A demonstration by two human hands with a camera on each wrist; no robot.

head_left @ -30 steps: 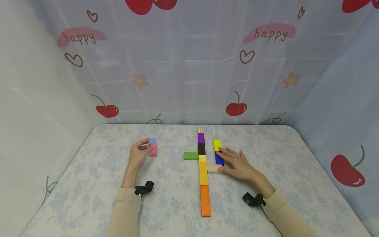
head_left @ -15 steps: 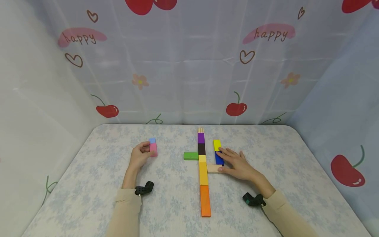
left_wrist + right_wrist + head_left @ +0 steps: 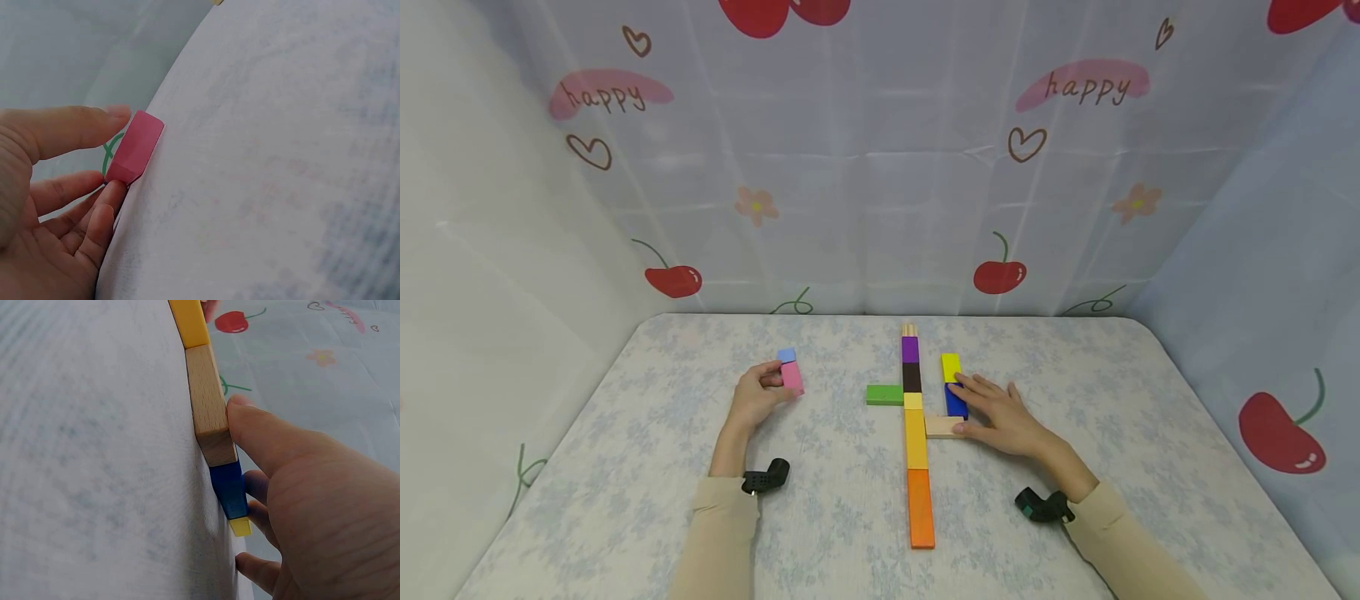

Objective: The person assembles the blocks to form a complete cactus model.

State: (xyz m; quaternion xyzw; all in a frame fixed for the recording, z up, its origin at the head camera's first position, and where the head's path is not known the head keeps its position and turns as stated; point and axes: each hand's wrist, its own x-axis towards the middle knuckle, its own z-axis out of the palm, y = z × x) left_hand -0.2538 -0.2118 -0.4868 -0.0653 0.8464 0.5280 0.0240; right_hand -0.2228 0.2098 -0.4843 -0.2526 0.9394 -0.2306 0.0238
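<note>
My left hand [image 3: 756,396] pinches a pink block [image 3: 792,378] by its ends, thumb at the near end and fingers at the far one. The pink block lies slightly askew on the table. Against its far end sits a small light blue block [image 3: 786,356]. My right hand [image 3: 1003,415] is spread, its thumb touching a plain wood block [image 3: 942,427] and its fingertips on or beside a dark blue block [image 3: 956,402]. A bright yellow block [image 3: 951,367] adjoins the dark blue one. In the right wrist view, the wood block [image 3: 209,400] shows its grain next to my thumb.
A long column of blocks runs down the middle: pale sticks [image 3: 909,330], purple [image 3: 910,349], black [image 3: 912,377], pale yellow [image 3: 912,401], yellow-orange [image 3: 916,437] and orange [image 3: 921,508] blocks. A green block [image 3: 884,395] juts left from it. A printed curtain stands behind the table [image 3: 835,500].
The near end of the pink block has swung right, tilting it away from the light blue block's line. My left thumb and fingers have shifted right with it. The right hand stays put.
</note>
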